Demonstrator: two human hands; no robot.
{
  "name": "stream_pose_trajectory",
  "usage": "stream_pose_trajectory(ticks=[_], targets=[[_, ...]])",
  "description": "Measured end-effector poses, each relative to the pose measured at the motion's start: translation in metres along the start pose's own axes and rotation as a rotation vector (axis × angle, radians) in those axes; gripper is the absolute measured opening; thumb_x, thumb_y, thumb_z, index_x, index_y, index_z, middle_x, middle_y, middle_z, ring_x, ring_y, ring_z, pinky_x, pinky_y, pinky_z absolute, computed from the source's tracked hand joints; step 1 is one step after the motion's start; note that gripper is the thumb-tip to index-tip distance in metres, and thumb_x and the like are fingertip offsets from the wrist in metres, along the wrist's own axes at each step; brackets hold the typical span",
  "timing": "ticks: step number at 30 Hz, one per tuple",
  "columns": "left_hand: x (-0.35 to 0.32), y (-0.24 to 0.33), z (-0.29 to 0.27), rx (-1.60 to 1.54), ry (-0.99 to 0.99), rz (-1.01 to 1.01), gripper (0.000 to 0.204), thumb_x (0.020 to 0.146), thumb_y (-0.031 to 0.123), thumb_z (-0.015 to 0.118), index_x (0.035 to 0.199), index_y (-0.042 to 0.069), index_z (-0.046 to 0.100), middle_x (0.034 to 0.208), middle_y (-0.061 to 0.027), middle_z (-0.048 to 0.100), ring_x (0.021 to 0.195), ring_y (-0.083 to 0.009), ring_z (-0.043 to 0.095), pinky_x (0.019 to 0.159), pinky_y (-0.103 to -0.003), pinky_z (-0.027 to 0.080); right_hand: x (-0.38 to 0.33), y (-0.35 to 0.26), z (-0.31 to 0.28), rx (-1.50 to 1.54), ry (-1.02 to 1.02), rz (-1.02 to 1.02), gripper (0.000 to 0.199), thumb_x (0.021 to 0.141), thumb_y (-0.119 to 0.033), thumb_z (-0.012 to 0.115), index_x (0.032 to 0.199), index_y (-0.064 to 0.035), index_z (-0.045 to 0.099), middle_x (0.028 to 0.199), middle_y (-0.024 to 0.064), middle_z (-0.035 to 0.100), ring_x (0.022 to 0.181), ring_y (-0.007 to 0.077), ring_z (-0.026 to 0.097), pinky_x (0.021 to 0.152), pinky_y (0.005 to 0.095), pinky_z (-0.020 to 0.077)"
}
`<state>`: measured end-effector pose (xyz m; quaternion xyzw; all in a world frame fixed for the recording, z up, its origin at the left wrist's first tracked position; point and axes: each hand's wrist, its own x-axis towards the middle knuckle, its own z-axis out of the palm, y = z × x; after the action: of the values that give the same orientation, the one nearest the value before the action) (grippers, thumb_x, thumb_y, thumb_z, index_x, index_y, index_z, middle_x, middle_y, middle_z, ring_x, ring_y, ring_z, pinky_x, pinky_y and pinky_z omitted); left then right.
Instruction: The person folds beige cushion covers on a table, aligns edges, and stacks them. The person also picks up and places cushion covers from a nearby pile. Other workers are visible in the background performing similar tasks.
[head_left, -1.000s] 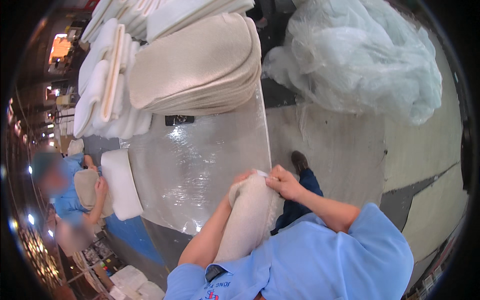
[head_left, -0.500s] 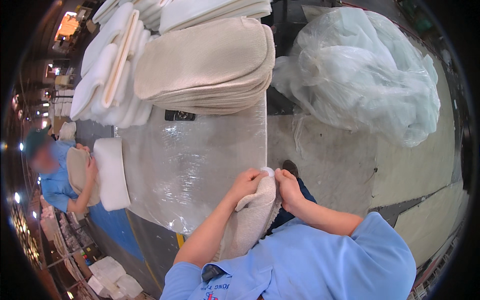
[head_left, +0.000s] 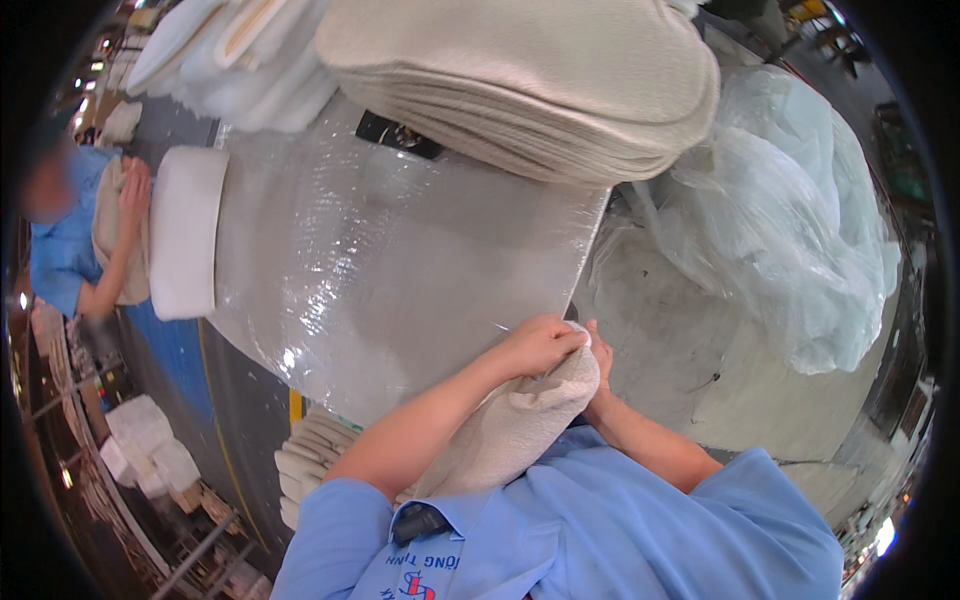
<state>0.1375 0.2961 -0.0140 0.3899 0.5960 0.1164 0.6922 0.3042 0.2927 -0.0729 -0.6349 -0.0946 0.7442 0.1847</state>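
Observation:
A beige textured fabric cover (head_left: 530, 425) hangs tilted against my front, its end raised at the table's near right corner. White material (head_left: 578, 332) shows at that raised end, between my hands. My left hand (head_left: 545, 345) is closed there, fingers curled on the edge of the cover. On the other side, my right hand (head_left: 600, 365) grips the same end, thumb up; its fingers are mostly hidden behind the cloth. Further back on the table lies a thick stack of beige oval pads (head_left: 530, 100).
Clear film covers the table (head_left: 400, 270), with a small black object (head_left: 398, 134) beside the stack. White foam pads (head_left: 250, 70) pile up at far left. A large plastic bag (head_left: 790, 240) sits right. A co-worker (head_left: 75, 220) handles beige cloth near a white foam piece (head_left: 188, 232).
My view has shifted, bringing the stack nearer and further right. Both hands still hold the cover's end; my right hand has moved lower behind it, and the white material shows less.

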Motion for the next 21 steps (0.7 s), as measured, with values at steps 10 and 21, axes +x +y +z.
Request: stream_pose_trajectory(ticks=[10,21], targets=[[-0.003,-0.032,0.002,-0.139,0.095,0.162,0.041,0.105,0.04,0.061,0.095,0.002,0.073,0.098,-0.0127,0.068,0.091,-0.021,0.065,0.081,-0.035,0.05,0.021,0.021,-0.016,0.292,-0.384,0.208,0.065,0.109,-0.062,0.047,0.118,-0.0015,0.069,0.112,0.0191,0.071,0.102,0.0358,0.073,0.093,0.0501,0.0617],[-0.156,-0.135,0.065,-0.095,0.473,-0.105,0.031,0.104,0.037,0.065,0.104,0.006,0.068,0.094,-0.012,0.069,0.089,-0.0249,0.066,0.078,-0.04,0.05,-0.001,0.001,-0.027,0.195,-0.61,0.434,0.07,0.106,-0.067,0.049,0.126,-0.0014,0.067,0.122,0.0201,0.072,0.111,0.0386,0.07,0.101,0.0519,0.0566]])
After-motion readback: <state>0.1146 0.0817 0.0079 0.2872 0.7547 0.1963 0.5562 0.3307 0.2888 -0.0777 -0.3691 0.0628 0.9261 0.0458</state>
